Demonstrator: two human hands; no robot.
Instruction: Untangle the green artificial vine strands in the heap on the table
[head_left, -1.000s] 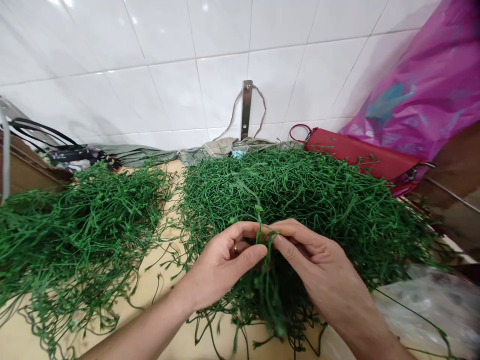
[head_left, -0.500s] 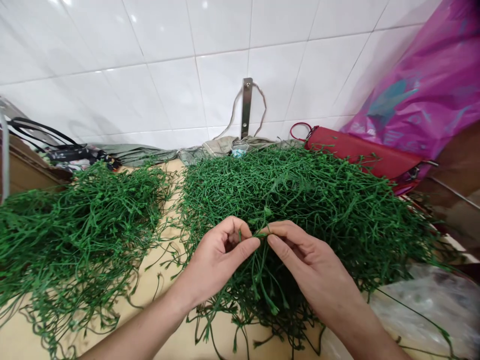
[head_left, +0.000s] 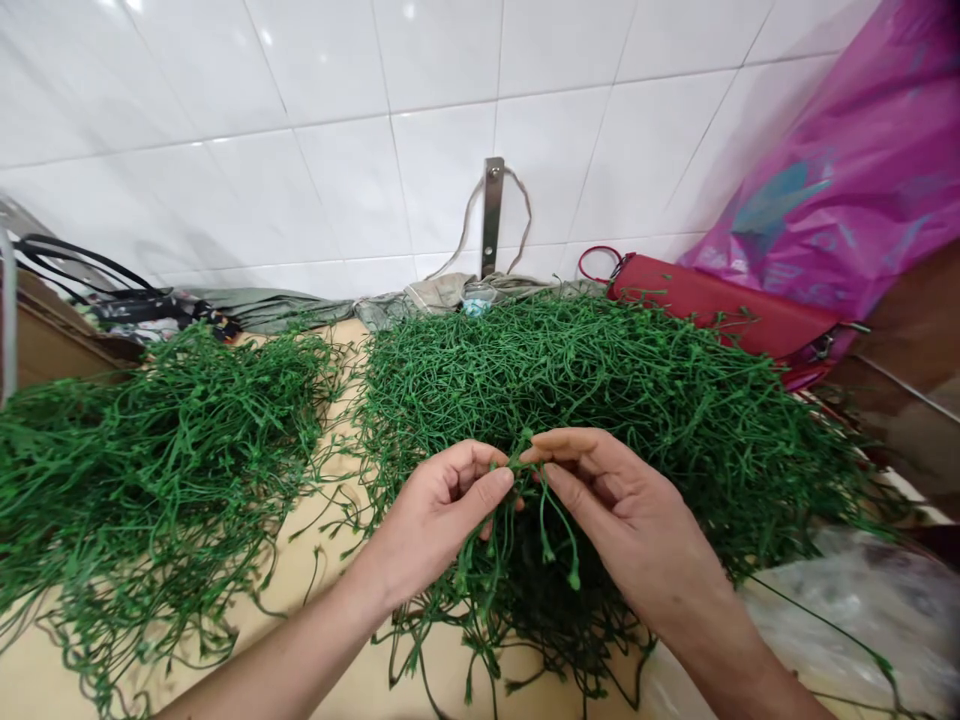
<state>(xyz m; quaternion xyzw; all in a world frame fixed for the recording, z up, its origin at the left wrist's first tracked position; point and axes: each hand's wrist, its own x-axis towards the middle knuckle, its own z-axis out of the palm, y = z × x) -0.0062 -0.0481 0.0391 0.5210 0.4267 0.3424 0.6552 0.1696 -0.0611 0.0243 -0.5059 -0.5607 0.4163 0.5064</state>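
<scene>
Thin green artificial plant stems with small tufted ends meet between my two hands, over the front of a large heap of green stems (head_left: 480,370). Thumb and forefinger of my left hand (head_left: 431,525) pinch the green artificial stem (head_left: 517,461) at a joint. From the right, my right hand (head_left: 637,520) has its thumb and forefinger closed around a part of the same piece. A few curved strands dangle below the fingertips. The exact contact under the right fingers is partly hidden.
Another heap of green stems (head_left: 187,430) lies on the left of the tan tabletop (head_left: 300,555). A red bag (head_left: 727,305) and a purple plastic bag (head_left: 825,190) are at the back right. Clear plastic (head_left: 847,610) lies front right. A tiled wall (head_left: 322,180) stands behind.
The right fingers have shifted slightly up and opened a little at the joint. The dangling strands have swung right, and the left hand stays nearly in place.
</scene>
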